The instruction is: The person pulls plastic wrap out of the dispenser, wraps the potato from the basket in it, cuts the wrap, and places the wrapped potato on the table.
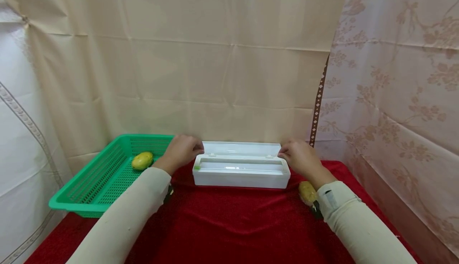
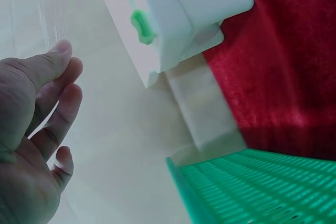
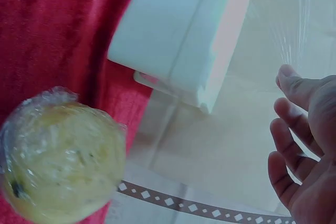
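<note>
A white cling film dispenser box (image 1: 242, 179) stands at the back of the red cloth, its lid (image 1: 244, 147) raised behind it. My left hand (image 1: 183, 150) is at the box's left end and pinches a corner of clear cling film (image 2: 52, 22) between thumb and fingers. At the opposite end, my right hand (image 1: 300, 157) pinches the other side of the film, whose creases gather at the thumb tip in the right wrist view. The film is barely visible between the hands. A small green slider (image 2: 143, 27) sits on the box's left edge.
On the left is a green plastic basket (image 1: 59, 202) with a yellow mango (image 1: 142, 160) inside. A film-wrapped mango (image 3: 65, 161) lies on the cloth (image 1: 229, 224) beneath my right wrist. Behind the box hangs a beige curtain (image 1: 215, 76).
</note>
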Demonstrator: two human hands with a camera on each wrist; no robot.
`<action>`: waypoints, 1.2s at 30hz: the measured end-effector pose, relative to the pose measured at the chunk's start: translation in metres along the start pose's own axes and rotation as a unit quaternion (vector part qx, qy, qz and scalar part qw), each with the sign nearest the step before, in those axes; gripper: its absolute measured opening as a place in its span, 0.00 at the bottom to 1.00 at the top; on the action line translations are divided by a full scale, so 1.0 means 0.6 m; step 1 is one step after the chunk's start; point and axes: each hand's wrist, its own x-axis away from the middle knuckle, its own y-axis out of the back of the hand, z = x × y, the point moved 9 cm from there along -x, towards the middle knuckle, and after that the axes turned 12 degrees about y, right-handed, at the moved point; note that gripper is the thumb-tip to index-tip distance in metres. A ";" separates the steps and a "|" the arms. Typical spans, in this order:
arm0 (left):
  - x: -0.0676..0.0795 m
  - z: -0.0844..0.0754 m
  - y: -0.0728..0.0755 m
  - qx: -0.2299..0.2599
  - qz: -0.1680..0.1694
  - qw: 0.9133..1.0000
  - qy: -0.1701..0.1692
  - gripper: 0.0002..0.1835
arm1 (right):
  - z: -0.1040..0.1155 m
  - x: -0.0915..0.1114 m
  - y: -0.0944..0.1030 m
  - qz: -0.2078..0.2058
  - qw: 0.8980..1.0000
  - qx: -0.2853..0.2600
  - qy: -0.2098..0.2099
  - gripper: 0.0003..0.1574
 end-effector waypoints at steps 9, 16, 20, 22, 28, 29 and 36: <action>0.002 -0.005 0.034 0.015 0.002 1.000 0.000 0.03 | 0.006 -0.006 0.036 -0.006 1.000 0.013 0.000 0.04; -0.004 -0.008 0.058 0.009 -0.013 1.000 -0.008 0.03 | 0.010 -0.011 0.059 -0.013 1.000 0.014 0.006 0.03; -0.007 -0.011 0.070 0.003 -0.011 1.000 0.004 0.03 | 0.012 -0.013 0.075 -0.020 0.999 0.023 0.015 0.05; -0.008 -0.012 0.076 0.002 -0.007 1.000 0.015 0.03 | 0.014 -0.015 0.083 -0.026 0.999 0.021 0.021 0.06; -0.011 -0.013 0.097 0.020 -0.012 1.000 0.017 0.04 | 0.020 -0.023 0.108 -0.043 0.998 0.021 0.043 0.05; -0.011 -0.014 0.103 0.022 -0.018 1.000 0.013 0.04 | 0.022 -0.024 0.113 -0.047 0.998 0.022 0.047 0.05; -0.011 -0.019 0.134 0.023 -0.049 0.999 -0.006 0.04 | 0.030 -0.027 0.142 -0.076 0.994 0.030 0.065 0.07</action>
